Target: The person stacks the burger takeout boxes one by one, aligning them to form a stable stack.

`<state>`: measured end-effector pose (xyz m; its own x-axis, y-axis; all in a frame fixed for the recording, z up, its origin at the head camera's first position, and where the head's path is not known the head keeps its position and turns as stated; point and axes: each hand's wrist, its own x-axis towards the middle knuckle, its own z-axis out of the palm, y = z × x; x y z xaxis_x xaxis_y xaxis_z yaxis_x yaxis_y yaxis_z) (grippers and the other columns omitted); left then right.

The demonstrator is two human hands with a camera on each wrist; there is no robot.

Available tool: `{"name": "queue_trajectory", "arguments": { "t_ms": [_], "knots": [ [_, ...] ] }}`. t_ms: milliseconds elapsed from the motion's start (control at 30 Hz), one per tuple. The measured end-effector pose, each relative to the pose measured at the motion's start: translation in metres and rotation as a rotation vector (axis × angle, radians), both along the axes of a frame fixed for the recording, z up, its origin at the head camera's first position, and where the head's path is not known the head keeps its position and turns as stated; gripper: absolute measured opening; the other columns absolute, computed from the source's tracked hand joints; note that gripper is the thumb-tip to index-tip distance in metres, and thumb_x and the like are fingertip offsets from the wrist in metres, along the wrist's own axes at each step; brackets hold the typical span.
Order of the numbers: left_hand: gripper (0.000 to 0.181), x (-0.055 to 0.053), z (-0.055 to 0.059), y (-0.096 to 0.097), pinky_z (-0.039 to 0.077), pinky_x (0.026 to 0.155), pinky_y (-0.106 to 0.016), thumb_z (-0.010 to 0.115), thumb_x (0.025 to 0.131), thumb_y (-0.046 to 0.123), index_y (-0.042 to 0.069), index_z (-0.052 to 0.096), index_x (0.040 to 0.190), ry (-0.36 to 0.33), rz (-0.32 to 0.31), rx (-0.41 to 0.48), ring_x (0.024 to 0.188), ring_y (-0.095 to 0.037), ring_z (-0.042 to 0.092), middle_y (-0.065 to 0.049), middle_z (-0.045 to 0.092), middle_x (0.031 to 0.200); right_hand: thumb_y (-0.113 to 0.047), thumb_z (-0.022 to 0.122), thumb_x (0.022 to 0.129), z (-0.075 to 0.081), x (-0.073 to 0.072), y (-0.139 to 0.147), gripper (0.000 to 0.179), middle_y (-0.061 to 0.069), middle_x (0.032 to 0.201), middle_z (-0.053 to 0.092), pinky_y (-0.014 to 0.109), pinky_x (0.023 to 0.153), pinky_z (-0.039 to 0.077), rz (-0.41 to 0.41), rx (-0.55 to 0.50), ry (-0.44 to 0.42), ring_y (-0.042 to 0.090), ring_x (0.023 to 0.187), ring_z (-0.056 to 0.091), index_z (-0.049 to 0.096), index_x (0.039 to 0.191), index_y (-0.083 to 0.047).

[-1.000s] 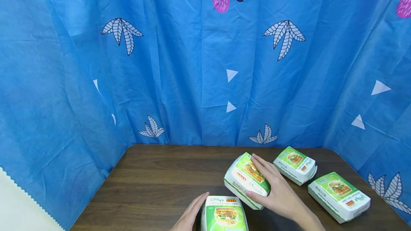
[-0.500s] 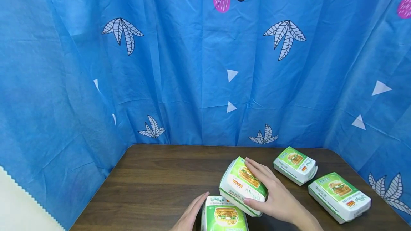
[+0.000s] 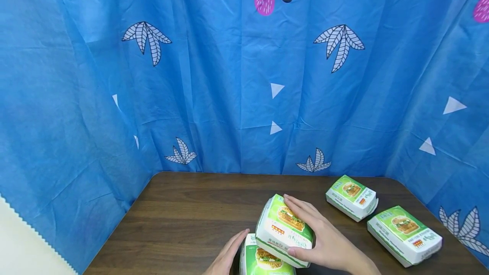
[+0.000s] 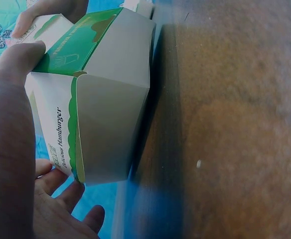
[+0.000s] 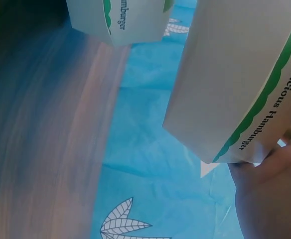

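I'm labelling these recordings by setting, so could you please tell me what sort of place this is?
Probably an indoor tabletop work corner: a patterned blue curtain hangs round the back and sides of a dark wood-look table that bears hamburger boxes.

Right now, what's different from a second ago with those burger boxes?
The right hand moved left and toward the person with its tilted burger box, which now hides part of the near box. I can't tell whether they touch. Nothing was grabbed or let go. The left hand stayed at the near box, and the far box and the rightmost box stayed put.
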<state>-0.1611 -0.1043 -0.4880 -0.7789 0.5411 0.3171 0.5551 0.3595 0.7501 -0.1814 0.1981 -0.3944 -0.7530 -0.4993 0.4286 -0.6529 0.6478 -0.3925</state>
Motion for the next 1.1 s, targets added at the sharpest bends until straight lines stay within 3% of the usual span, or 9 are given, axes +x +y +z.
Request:
{"name": "queue_trajectory", "arguments": {
  "t_ms": [300, 467, 633, 800, 1100],
  "knots": [
    [0.096, -0.004, -0.003, 0.0, 0.039, 0.105, -0.034, 0.076, 0.08, 0.036, 0.016, 0.019, 0.155, 0.069, -0.011, 0.002, 0.14, -0.014, 0.031, -0.011, 0.03, 0.154, -0.059, 0.072, 0.076, 0.001, 0.006, -0.007, 0.092, -0.019, 0.154, 0.027, 0.039, 0.09, 0.047, 0.034, -0.001, -0.163, 0.007, 0.133, 0.036, 0.023, 0.152, -0.038],
    [0.094, -0.008, -0.005, 0.0, 0.04, 0.105, -0.035, 0.074, 0.081, 0.032, 0.012, 0.019, 0.154, 0.091, -0.035, 0.014, 0.14, -0.013, 0.031, -0.02, 0.03, 0.153, -0.058, 0.072, 0.077, 0.0, 0.008, -0.01, 0.092, -0.017, 0.155, 0.026, 0.038, 0.092, 0.046, 0.08, -0.001, -0.171, 0.006, 0.135, 0.034, 0.024, 0.152, -0.036],
    [0.094, -0.007, -0.006, 0.0, 0.039, 0.106, -0.035, 0.076, 0.079, 0.034, 0.015, 0.022, 0.154, 0.1, -0.013, 0.022, 0.139, -0.015, 0.033, -0.017, 0.032, 0.153, -0.054, 0.073, 0.078, -0.001, 0.008, -0.013, 0.092, -0.012, 0.157, 0.026, 0.035, 0.095, 0.045, 0.153, -0.005, -0.152, 0.008, 0.138, 0.032, 0.025, 0.152, -0.031],
    [0.09, -0.009, -0.009, 0.001, 0.041, 0.104, -0.034, 0.074, 0.081, 0.034, 0.012, 0.024, 0.153, 0.208, -0.014, 0.036, 0.138, -0.015, 0.036, -0.014, 0.036, 0.151, -0.053, 0.074, 0.077, -0.002, 0.01, -0.016, 0.092, -0.016, 0.156, 0.024, 0.036, 0.097, 0.043, 0.167, -0.029, -0.256, 0.008, 0.138, 0.031, 0.024, 0.152, -0.036],
    [0.088, -0.011, -0.013, -0.001, 0.04, 0.105, -0.032, 0.071, 0.083, 0.035, 0.009, 0.024, 0.152, 0.284, -0.017, 0.027, 0.137, -0.016, 0.037, -0.013, 0.037, 0.149, -0.052, 0.073, 0.078, -0.002, 0.012, -0.018, 0.089, -0.016, 0.157, 0.023, 0.035, 0.101, 0.041, 0.204, -0.021, -0.274, 0.007, 0.14, 0.028, 0.025, 0.151, -0.036]
  ]
}}
